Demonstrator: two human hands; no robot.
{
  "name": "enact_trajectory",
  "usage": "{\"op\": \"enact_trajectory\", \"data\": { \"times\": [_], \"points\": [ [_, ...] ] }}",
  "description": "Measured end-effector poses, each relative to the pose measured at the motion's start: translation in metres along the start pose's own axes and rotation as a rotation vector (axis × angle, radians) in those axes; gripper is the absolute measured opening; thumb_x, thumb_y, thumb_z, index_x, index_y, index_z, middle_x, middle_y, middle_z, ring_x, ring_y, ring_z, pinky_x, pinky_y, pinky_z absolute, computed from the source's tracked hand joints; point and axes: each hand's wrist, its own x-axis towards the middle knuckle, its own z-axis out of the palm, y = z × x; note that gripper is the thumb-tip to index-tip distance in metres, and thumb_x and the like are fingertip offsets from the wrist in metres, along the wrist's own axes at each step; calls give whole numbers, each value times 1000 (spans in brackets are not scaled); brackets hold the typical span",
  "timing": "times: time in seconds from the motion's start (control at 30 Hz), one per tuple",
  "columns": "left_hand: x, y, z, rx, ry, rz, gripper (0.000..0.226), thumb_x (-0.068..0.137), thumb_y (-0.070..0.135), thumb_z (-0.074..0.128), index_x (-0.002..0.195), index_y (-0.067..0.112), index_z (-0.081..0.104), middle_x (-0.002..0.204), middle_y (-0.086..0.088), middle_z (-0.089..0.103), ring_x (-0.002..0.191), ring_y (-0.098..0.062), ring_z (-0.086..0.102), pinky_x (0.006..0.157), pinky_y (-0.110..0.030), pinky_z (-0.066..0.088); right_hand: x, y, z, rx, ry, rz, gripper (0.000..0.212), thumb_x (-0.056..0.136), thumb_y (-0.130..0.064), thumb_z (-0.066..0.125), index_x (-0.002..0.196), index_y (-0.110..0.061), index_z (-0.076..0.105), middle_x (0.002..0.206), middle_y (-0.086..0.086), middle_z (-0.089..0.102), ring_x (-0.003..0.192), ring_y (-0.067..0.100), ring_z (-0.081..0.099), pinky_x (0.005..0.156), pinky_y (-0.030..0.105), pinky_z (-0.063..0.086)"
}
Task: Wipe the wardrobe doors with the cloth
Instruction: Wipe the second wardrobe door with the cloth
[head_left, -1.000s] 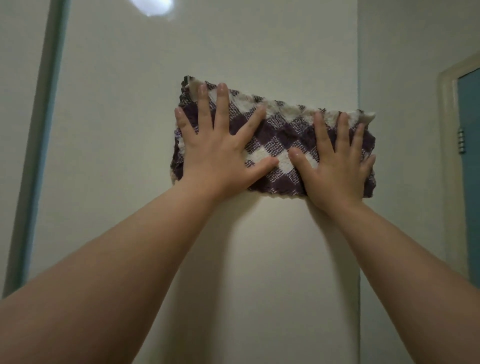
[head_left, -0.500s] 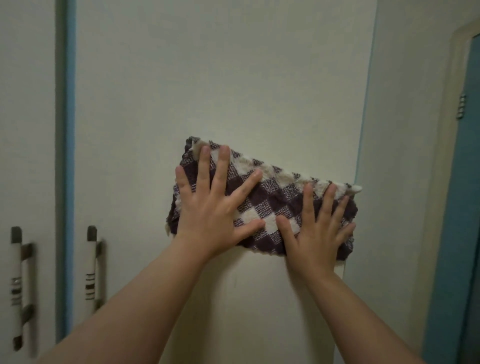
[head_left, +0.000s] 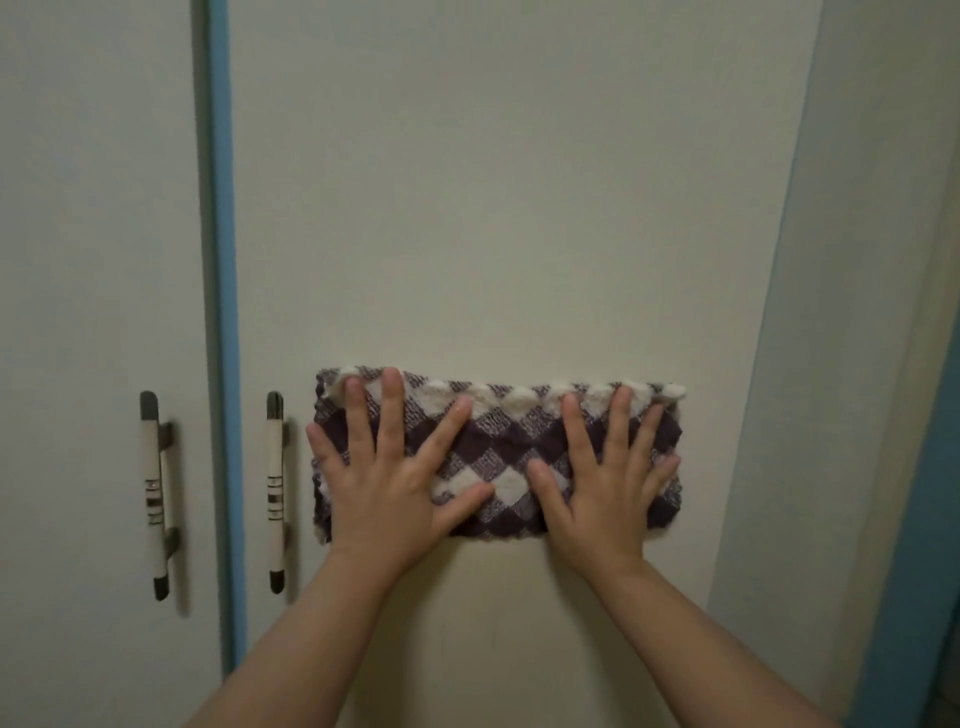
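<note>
A folded purple-and-white checked cloth (head_left: 498, 441) lies flat against the cream right wardrobe door (head_left: 493, 208), level with the handles. My left hand (head_left: 389, 483) presses on the cloth's left half with fingers spread. My right hand (head_left: 608, 493) presses on its right half, fingers also spread. Both palms pin the cloth to the door. The cloth's right end reaches almost to the door's right edge.
The left wardrobe door (head_left: 93, 208) is separated from the right one by a blue vertical strip (head_left: 223, 312). Each door has an upright bar handle, the left handle (head_left: 155, 493) and the right handle (head_left: 275, 488), close to the cloth's left end. A wall (head_left: 857, 260) and a blue door frame (head_left: 914, 519) stand at the right.
Both hands have slid the cloth down the door from high up to handle height, and the cloth now sits level rather than slanted. The view has dropped with them.
</note>
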Motion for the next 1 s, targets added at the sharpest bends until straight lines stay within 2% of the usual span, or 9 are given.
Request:
{"op": "enact_trajectory", "data": {
  "times": [0.17,0.3,0.43,0.67,1.0],
  "points": [
    [15,-13,0,-7,54,-16,85,72,85,31,144,43,15,153,-7,-22,141,-32,-15,106,-62,-7,28,-35,2,55,81,101,66,86,-72,16,145,-43,9,156,3,-2,141,34,-12,98,71,-7],
    [8,-10,4,-8,66,-14,87,71,86,33,144,42,16,153,-6,-22,141,-32,-14,106,-60,-10,12,-28,21,-67,149,53,65,90,-67,17,146,-42,-4,156,-2,-17,141,38,-5,103,69,-5],
    [-24,-6,10,-13,32,-16,89,69,87,33,144,41,14,154,-7,-21,141,-33,-13,107,-61,-9,-15,-18,36,-95,172,-12,64,92,-64,20,147,-40,-3,156,-2,-15,142,37,-3,107,67,-2],
    [-91,-4,20,15,-47,34,88,70,85,33,144,42,13,154,-12,-16,141,-36,-14,106,-61,-10,-82,2,59,-135,76,-101,62,94,-60,16,147,-36,-4,157,1,-15,143,34,-10,105,67,1],
    [-153,-1,15,-32,-213,12,80,76,77,33,144,42,9,154,-12,-18,140,-37,-14,104,-67,-2,-146,4,64,-118,-107,-13,62,95,-56,14,149,-30,-3,157,4,-13,143,34,-9,107,62,2]
  ]
}}
